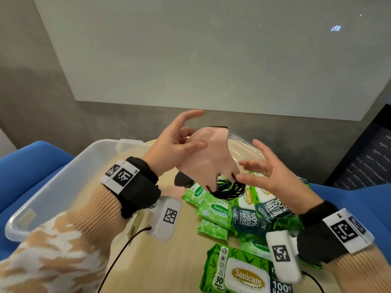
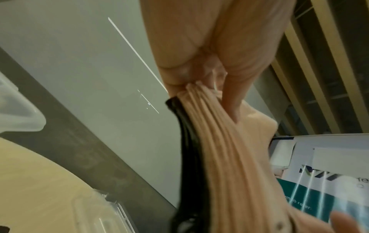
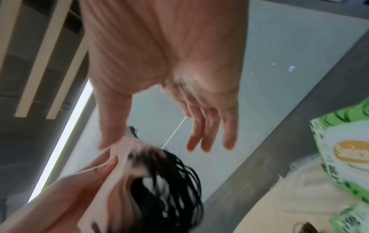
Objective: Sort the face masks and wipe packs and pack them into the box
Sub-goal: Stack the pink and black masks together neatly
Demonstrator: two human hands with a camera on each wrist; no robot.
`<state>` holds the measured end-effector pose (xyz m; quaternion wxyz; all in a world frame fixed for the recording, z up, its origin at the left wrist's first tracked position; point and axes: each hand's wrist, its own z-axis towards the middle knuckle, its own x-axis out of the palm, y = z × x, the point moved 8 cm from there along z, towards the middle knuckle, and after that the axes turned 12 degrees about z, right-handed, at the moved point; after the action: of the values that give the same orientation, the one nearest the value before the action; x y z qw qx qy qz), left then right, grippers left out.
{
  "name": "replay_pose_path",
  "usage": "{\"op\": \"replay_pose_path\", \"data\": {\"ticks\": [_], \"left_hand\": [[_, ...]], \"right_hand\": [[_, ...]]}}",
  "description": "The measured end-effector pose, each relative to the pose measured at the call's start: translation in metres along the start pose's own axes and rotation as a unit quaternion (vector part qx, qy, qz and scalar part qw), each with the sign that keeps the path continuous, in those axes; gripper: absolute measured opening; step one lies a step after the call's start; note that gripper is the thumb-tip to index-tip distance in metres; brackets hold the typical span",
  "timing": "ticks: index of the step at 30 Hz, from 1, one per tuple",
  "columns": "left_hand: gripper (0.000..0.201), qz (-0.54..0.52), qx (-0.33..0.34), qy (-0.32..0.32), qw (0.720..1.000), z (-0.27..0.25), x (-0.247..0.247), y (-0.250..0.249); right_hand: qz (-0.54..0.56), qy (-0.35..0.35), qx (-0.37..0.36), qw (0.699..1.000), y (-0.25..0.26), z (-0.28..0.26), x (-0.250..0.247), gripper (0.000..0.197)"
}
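Observation:
My left hand (image 1: 186, 142) holds a stack of peach face masks (image 1: 209, 163) up over the table, thumb on top and fingers behind. A bunch of black ear loops (image 1: 228, 189) hangs from the stack's near end. The left wrist view shows the pinched stack (image 2: 225, 157) with a black mask (image 2: 187, 157) at its edge. My right hand (image 1: 258, 166) is open, fingers spread, beside the loops. In the right wrist view its thumb (image 3: 107, 138) meets the stack (image 3: 119, 181) and its fingers are straight. The clear plastic box (image 1: 53, 187) stands at the left. Green wipe packs (image 1: 215, 208) lie below the masks.
A clear plastic lid (image 1: 241, 146) stands tilted behind the masks. A large green wipe pack (image 1: 243, 273) lies near the front edge. Something black (image 1: 182, 179) lies on the wooden table (image 1: 169, 261). Blue chairs (image 1: 31, 166) flank the table and a grey wall is close behind.

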<state>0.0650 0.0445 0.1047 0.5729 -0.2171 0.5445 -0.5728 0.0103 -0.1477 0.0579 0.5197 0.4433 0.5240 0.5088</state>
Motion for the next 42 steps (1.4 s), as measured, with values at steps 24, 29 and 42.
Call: {"op": "replay_pose_path", "data": {"ticks": [24,29,42], "left_hand": [[0.09,0.116,-0.106,0.201,0.967,-0.006,0.055,0.021],[0.054,0.007,-0.111,0.107,0.988,0.007,0.05,0.033],[0.017,0.302,-0.369,0.112,0.872,0.04,0.052,0.226]], "right_hand": [[0.019,-0.013,-0.137,0.99,0.009,0.012,0.012,0.067],[0.026,-0.045,-0.114,0.992,-0.001,0.012,0.004,0.033],[0.07,-0.191,-0.037,0.978,-0.048,0.031,-0.051,0.031]]}}
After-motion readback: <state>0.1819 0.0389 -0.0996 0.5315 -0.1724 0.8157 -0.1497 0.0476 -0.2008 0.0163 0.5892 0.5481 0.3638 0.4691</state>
